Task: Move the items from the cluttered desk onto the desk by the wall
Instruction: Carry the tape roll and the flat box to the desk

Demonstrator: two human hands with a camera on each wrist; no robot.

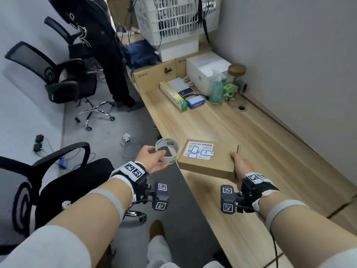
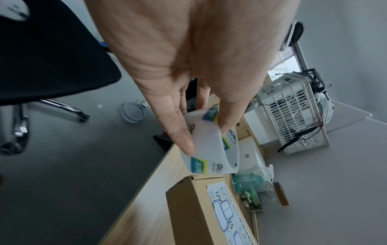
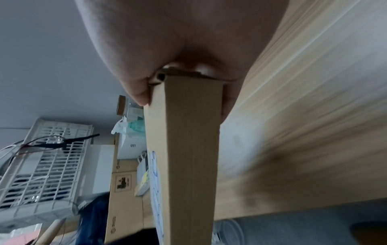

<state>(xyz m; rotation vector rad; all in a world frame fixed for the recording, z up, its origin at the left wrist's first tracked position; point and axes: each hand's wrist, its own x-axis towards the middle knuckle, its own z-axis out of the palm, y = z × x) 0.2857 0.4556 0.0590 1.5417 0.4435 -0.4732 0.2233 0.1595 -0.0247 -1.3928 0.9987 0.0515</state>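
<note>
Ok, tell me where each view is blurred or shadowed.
Head view: mostly sharp, edges bowed by the wide lens. Left wrist view: the left hand is soft up close, the tape roll fairly clear. Right wrist view: the wooden desk is streaked with blur, dark shadow beside the cardboard box.

Wooden desk (image 1: 222, 124) bearing boxes (image 1: 154, 74), perhaps a printer (image 1: 206, 68).

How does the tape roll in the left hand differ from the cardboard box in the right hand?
The tape roll is a round, hollow, whitish ring; the cardboard box is flat, rectangular, brown, and much larger. The left hand pinches the tape roll by its wall beyond the desk edge; the right hand grips the cardboard box by one end above the desk. Both carry printed markings and both are held in the air.
</note>
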